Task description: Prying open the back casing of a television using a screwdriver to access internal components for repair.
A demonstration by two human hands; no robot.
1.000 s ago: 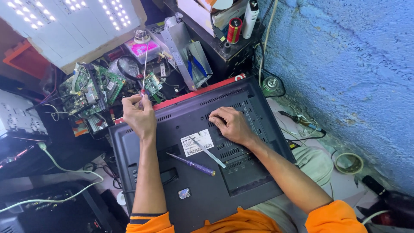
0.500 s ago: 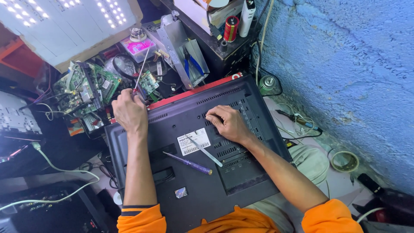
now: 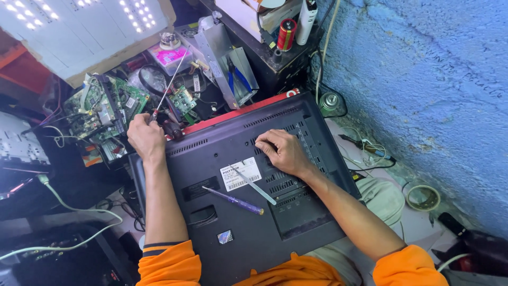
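- Left hand (image 3: 145, 139), left of centre in the frame, clenched round the dark handle of a long thin screwdriver (image 3: 170, 85); shaft slanting up toward the upper middle, tip end down at the top left corner of the black back cover (image 3: 248, 212).
- Right hand (image 3: 283, 152), centre of the frame, grasping nothing: fingers curled, pressing flat on the vent slots of the cover's upper half.
- Cover lying face-up across the lap, filling the centre and bottom; red edge trim along its top side.
- Loose on the cover, just below the right hand: a purple-handled screwdriver (image 3: 233, 200) and a pale flat pry tool (image 3: 256, 185), the latter crossing a white label (image 3: 241, 173).
- Step judged in hand: working a screw at the cover's top left corner while steadying the panel.
- Next move likely calling for a firm, square seat of the tip and steady downward pressure from the bracing hand.
- Further out, upper left: green circuit boards (image 3: 106, 103); upper middle: blue-handled pliers (image 3: 238, 79); right: blue wall (image 3: 423, 79).
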